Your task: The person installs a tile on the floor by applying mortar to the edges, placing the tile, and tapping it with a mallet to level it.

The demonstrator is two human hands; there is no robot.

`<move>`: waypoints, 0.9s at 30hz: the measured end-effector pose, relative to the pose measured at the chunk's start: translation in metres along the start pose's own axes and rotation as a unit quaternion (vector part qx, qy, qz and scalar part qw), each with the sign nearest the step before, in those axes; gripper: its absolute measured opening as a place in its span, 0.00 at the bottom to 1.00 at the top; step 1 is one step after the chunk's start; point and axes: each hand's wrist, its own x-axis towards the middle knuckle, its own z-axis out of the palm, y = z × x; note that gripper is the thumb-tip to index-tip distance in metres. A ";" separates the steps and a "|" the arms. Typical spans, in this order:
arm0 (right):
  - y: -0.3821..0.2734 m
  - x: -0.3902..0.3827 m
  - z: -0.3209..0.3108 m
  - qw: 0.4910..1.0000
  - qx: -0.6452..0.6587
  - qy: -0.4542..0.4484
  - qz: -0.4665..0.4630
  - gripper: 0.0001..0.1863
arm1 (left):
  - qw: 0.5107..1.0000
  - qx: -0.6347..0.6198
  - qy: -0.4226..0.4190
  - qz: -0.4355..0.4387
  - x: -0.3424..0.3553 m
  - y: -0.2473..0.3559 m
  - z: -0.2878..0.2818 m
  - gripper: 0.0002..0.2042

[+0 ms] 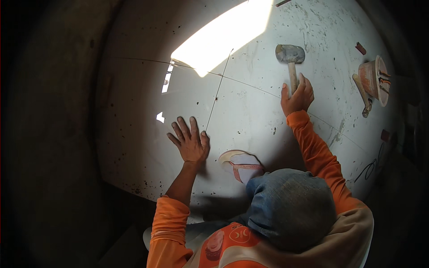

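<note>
My left hand point(191, 144) lies flat on a pale floor tile point(250, 120), its fingers spread and holding nothing. Its thumb rests close to a thin joint between tiles. Farther off to the right, my right hand point(297, 99) is closed around the wooden handle of a mallet point(291, 54). The mallet's grey, worn head points away from me, at or just above the tile surface; I cannot tell which. Between my arms, a sandal with a pinkish strap point(246, 167) shows beside my bent knee in blue denim point(290, 207).
A dirty tub point(369, 80) sits at the far right, with a handled tool point(362, 96) beside it. Small reddish blocks point(361, 48) and a dark cord point(368, 169) lie near that side. Bright glare point(223, 38) covers tiles ahead; dark crumbs dot the floor.
</note>
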 end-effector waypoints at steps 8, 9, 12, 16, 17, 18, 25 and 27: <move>-0.082 0.020 0.057 0.929 0.126 -0.229 -0.261 0.27 | 0.998 0.012 -0.003 0.059 -0.039 0.006 0.022 0.29; -0.084 0.013 0.057 0.914 0.129 -0.248 -0.294 0.28 | 0.998 0.003 0.001 0.061 -0.049 0.003 0.025 0.29; -0.081 -0.003 0.047 0.881 0.139 -0.289 -0.347 0.29 | 0.998 -0.007 0.012 0.056 -0.076 0.000 0.032 0.28; -0.087 0.000 0.044 0.869 0.134 -0.318 -0.355 0.29 | 0.999 0.003 0.009 0.048 -0.081 0.003 0.032 0.27; -0.089 0.000 0.044 0.874 0.132 -0.314 -0.348 0.29 | 0.999 0.000 0.009 0.045 -0.080 0.002 0.032 0.27; -0.090 0.001 0.044 0.872 0.131 -0.315 -0.352 0.29 | 0.999 0.001 0.011 0.048 -0.080 0.001 0.031 0.27; -0.085 0.001 0.045 0.872 0.132 -0.308 -0.358 0.30 | 0.999 -0.006 0.012 0.045 -0.083 0.000 0.035 0.28; -0.088 0.003 0.046 0.873 0.138 -0.295 -0.364 0.29 | 0.999 -0.005 0.011 0.042 -0.083 0.000 0.034 0.28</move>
